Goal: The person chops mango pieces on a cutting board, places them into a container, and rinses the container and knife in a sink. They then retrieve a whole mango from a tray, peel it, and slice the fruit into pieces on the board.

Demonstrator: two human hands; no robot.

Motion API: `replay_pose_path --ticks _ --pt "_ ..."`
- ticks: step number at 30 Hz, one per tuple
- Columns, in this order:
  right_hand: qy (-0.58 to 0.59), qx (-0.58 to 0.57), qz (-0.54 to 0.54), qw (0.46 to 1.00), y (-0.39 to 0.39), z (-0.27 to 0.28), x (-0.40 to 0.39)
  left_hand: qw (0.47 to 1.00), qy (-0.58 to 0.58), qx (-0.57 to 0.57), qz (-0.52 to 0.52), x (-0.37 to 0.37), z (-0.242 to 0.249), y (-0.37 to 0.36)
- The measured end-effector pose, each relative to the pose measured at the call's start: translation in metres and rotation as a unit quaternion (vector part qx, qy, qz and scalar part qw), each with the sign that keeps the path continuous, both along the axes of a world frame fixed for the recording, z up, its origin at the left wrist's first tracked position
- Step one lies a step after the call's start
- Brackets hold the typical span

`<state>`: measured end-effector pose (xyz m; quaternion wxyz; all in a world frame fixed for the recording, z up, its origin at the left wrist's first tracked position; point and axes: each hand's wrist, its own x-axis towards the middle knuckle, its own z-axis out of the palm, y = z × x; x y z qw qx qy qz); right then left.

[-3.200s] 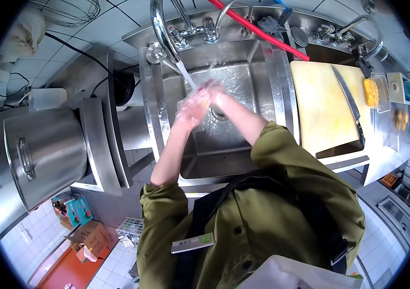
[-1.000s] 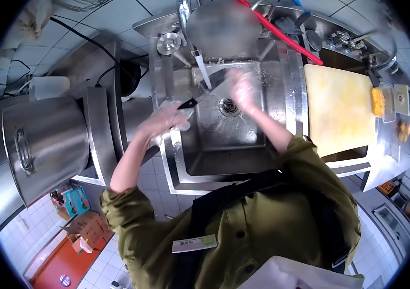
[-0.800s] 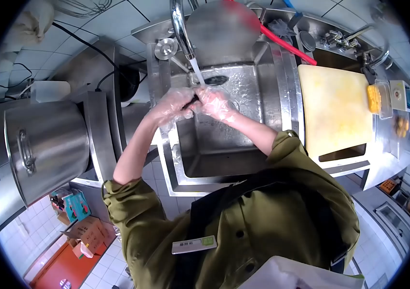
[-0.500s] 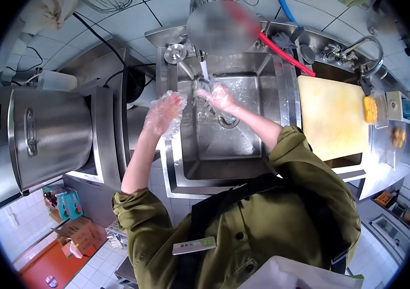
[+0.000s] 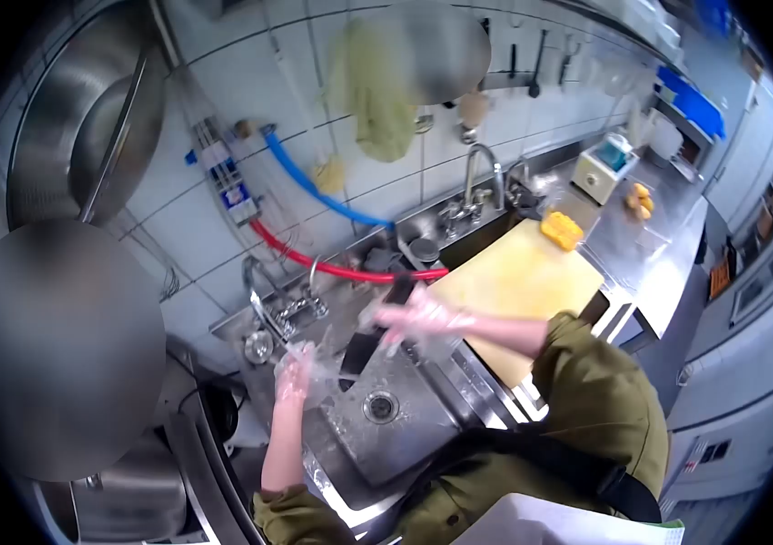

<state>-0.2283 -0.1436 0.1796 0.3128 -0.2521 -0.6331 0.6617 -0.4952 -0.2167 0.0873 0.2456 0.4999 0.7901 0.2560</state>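
My left hand, in a loose clear plastic glove, is right below the spout of the running tap. Its fingers look loosely apart, though blurred, with nothing visible in them. Over the sink, my right hand wears the same kind of glove and is smeared by motion. A long dark flat thing, blade-like in outline, shows above and below my right hand, which appears closed around it. Its lower end points down toward the left glove. The drain lies below both hands.
A large cutting board spans the right-hand basin, with a yellow block at its far edge. Red hose and blue hose run along the back. A second tap stands behind the board. A big metal pan hangs at left.
My view has swung toward the wall and right-hand counter. My left hand has come under the tap; my right hand has left the stream, and the dark flat thing now shows with it.
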Motion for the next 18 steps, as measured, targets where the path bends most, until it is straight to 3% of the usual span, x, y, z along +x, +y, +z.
replay_pose_path --ticks 2,3,4,5,7,8,10,11,12,14,18 --pt "-0.05 0.026 -0.032 0.998 0.023 0.106 0.078 0.956 -0.29 0.031 0.036 -0.019 -0.062 0.006" --pt "-0.043 0.052 -0.071 0.995 0.018 0.146 0.098 0.916 -0.393 0.036 0.066 -0.025 -0.081 0.003" --pt "-0.114 0.104 -0.124 0.98 0.023 0.175 0.117 0.866 -0.488 0.042 0.102 -0.031 -0.1 0.0" --pt "-0.137 0.126 -0.163 0.969 0.032 0.194 0.134 0.825 -0.543 0.046 0.147 -0.032 -0.109 -0.003" --pt "-0.221 0.342 -0.183 0.895 0.061 0.217 0.165 0.725 -0.641 0.054 0.245 -0.03 -0.119 -0.011" --pt "-0.253 0.44 -0.201 0.838 0.074 0.228 0.178 0.689 -0.68 0.108 0.226 -0.018 -0.104 -0.014" --pt "-0.255 0.429 -0.215 0.839 0.092 0.255 0.191 0.678 -0.719 0.077 0.13 -0.027 -0.122 -0.013" --pt "-0.234 0.327 -0.213 0.89 0.106 0.265 0.196 0.671 -0.735 0.065 0.08 -0.031 -0.132 -0.013" --pt "-0.274 0.397 -0.215 0.849 0.132 0.265 0.196 0.653 -0.754 0.02 0.064 -0.016 -0.113 -0.012" --pt "-0.344 0.527 -0.235 0.741 0.183 0.266 0.196 0.662 -0.738 0.018 0.132 0.004 -0.117 -0.009" --pt "-0.474 0.624 -0.241 0.572 0.217 0.284 0.182 0.645 -0.743 0.036 0.174 0.021 -0.128 -0.004"
